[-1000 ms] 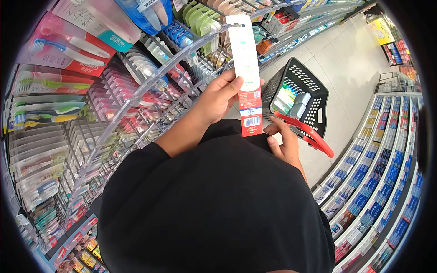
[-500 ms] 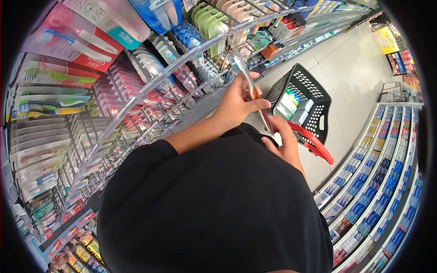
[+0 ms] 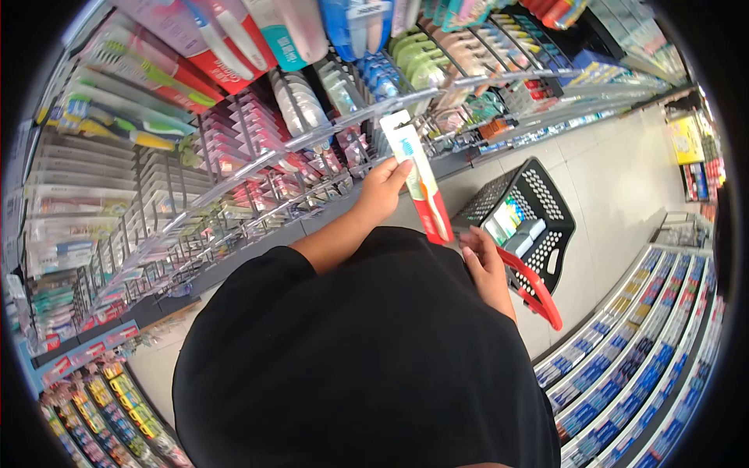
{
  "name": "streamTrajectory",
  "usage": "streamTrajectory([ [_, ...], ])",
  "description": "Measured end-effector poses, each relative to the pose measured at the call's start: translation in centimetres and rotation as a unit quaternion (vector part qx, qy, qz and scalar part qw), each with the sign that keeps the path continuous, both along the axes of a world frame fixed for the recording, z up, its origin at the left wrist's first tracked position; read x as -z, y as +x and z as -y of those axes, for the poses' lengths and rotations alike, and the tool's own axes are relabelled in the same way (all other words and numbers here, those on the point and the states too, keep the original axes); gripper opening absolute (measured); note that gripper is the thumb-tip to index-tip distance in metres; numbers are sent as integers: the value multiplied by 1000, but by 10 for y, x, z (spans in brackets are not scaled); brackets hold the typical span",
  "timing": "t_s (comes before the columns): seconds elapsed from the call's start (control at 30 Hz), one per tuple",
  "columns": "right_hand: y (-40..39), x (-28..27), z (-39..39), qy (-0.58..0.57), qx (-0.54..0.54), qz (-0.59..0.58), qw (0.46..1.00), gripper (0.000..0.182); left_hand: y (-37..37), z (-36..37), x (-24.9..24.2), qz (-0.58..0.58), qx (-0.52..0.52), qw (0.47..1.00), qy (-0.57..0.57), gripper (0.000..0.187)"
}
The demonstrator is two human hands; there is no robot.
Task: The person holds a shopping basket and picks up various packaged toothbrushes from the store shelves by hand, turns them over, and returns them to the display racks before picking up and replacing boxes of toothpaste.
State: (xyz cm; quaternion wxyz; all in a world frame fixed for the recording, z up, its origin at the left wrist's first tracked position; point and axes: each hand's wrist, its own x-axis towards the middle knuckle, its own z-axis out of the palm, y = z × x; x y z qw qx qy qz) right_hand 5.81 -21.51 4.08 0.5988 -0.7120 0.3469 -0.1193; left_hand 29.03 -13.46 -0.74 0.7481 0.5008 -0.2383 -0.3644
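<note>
In the head view, my left hand [image 3: 384, 189] is closed on a packaged toothbrush [image 3: 427, 189], gripping its left edge with the thumb on the front. The narrow pack has a white top with a hang hole and a red lower end. My right hand [image 3: 490, 273] is just right of the pack's lower end, its fingers loosely curled and apart, with nothing visible between them. Close beside that hand is the red handle [image 3: 538, 292] of a black perforated basket [image 3: 555, 204]. White and green packages [image 3: 507, 218] lie inside the basket.
Hanging toothbrush packs [image 3: 101, 183] fill the rack on the left, behind a clear rail [image 3: 257, 160]. Long shelves of boxed goods [image 3: 632, 343] curve along the right. Pale floor tiles [image 3: 616, 175] lie between. More small goods [image 3: 117, 405] stand at lower left.
The toothbrush pack has turned so its front faces the camera. My right hand has come away from its lower end. The rack, basket and handle appear shifted as the view moved.
</note>
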Motion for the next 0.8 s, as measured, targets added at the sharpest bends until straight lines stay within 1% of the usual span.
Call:
streamTrajectory([
  [0.03, -1, 0, 1, 27, -5, -3, 1000, 38, 5, -4, 8, -13, -29, 999, 17, 25],
  [0.07, -1, 0, 1, 54, -10, -8, 998, 36, 11, -9, 18, 33, -42, 996, 69, 26],
  [0.13, 0, 1, 1, 85, -9, -15, 996, 29, 19, -18, 24, 53, -64, 993, 82, 26],
  [0.23, 1, 7, 4, 103, -6, -19, 994, 27, 28, -23, 27, 99, -121, 983, 95, 25],
  [0.3, 6, 4, 3, 76, -18, -30, 996, 26, 40, -24, 26, 137, -146, 973, 119, 23],
  [0.4, 15, -5, 2, 47, -35, -45, 997, 24, 55, -19, 29, 202, -197, 955, 89, 23],
  [0.5, 19, -4, 2, 32, -37, -57, 997, 24, 64, -20, 27, 210, -185, 951, 134, 24],
  [0.6, 24, -7, 1, 27, -28, -64, 997, 23, 71, -25, 18, 253, -142, 929, 229, 26],
  [0.7, 25, -4, 1, 21, -24, -70, 997, 23, 77, -24, 14, 248, -140, 927, 245, 25],
  [0.8, 26, -2, 2, 16, -19, -72, 997, 23, 91, -17, 33, 251, -178, 924, 228, 24],
])
